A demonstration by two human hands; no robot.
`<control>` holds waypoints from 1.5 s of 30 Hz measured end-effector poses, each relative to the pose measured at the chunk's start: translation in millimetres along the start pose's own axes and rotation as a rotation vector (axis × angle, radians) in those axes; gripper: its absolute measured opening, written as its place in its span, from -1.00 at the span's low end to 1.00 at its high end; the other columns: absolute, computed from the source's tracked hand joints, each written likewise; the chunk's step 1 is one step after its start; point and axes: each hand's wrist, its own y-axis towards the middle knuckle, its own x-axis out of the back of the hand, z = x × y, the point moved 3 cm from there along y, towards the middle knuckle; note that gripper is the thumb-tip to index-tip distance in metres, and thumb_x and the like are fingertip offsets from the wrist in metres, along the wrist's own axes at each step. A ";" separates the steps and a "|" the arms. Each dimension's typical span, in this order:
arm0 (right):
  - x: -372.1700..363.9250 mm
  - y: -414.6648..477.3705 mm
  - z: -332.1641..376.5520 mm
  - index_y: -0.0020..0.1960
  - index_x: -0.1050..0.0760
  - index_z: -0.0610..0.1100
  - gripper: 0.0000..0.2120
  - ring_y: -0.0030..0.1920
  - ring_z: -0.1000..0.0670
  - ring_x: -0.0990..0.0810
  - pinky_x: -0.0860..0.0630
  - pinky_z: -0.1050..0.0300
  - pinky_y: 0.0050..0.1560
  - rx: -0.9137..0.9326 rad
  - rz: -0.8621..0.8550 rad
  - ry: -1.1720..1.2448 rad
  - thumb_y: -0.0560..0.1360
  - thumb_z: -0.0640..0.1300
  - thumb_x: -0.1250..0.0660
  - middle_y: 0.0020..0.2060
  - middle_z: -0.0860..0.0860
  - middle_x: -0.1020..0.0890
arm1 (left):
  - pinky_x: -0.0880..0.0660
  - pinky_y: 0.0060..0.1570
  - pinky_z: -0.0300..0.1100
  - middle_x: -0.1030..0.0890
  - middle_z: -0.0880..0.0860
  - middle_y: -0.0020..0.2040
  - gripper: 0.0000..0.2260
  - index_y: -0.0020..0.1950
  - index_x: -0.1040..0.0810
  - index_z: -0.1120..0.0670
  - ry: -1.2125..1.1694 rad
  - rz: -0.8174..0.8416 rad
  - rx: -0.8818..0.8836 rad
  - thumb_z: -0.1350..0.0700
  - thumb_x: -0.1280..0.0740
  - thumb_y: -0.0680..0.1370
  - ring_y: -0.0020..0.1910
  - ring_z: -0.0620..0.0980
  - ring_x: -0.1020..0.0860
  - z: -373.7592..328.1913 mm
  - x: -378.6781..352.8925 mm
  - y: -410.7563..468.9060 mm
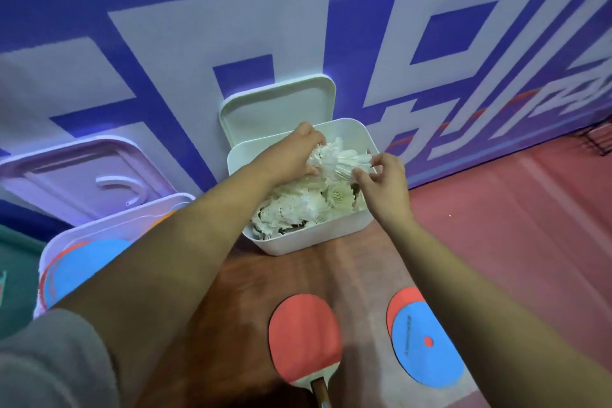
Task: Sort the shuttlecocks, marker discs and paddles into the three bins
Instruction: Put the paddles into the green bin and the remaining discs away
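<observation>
Sorting partway: shuttlecocks going in.
We hold a bunch of shuttlecocks [341, 159] over the white bin [298, 243], left hand [296, 151] gripping it, right hand [385, 184] pinching its end; the side bin [109, 228] has binned discs [89, 262]; a paddle [304, 338] and loose discs [427, 346] lie unsorted on the floor [496, 242].

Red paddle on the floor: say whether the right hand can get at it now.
Probably not yet: the right hand pinches shuttlecocks over the white bin. The red paddle itself lies uncovered.
</observation>
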 end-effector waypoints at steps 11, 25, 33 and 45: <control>-19.1 9.9 -36.8 0.20 -0.45 -0.08 -0.56 -0.02 -0.10 -0.54 -0.43 0.02 0.03 0.092 -0.054 -0.263 0.41 0.06 -0.46 -0.14 0.01 -0.61 | -0.41 -0.10 -0.39 -0.42 -0.01 0.12 -0.70 0.29 -0.48 0.05 0.092 -0.056 -0.046 0.09 -0.28 0.56 -0.11 -0.09 -0.42 8.0 -48.3 50.9; -13.4 -30.1 28.8 0.18 -0.52 -0.25 -0.64 0.30 -0.15 -0.40 -0.28 0.02 0.32 0.198 0.033 -0.337 0.52 -0.02 -0.29 0.15 -0.17 -0.55 | -0.44 0.12 -0.24 -0.53 -0.03 0.13 -0.76 0.23 -0.54 -0.02 -0.248 -0.299 0.154 0.10 -0.30 0.57 0.01 -0.13 -0.52 27.5 24.8 -62.1; -95.8 -118.7 112.1 0.23 -0.48 -0.22 -0.59 0.23 -0.17 -0.47 -0.38 -0.05 0.29 0.387 0.301 -0.300 0.51 0.03 -0.29 0.16 -0.17 -0.51 | -0.47 0.04 -0.19 -0.54 0.00 0.07 -0.76 0.20 -0.55 -0.01 -0.242 -0.533 0.479 0.10 -0.32 0.54 -0.04 -0.12 -0.53 89.4 63.8 -283.8; -273.4 -343.4 177.2 0.29 -0.45 -0.24 -0.55 0.21 -0.21 -0.49 -0.35 0.00 0.27 0.507 0.655 -0.296 0.53 0.02 -0.32 0.20 -0.19 -0.48 | -0.46 -0.03 -0.17 -0.52 0.06 -0.09 -0.81 0.07 -0.58 0.10 -0.316 -0.800 0.962 0.31 -0.33 0.51 -0.21 -0.08 -0.50 157.7 34.9 -642.6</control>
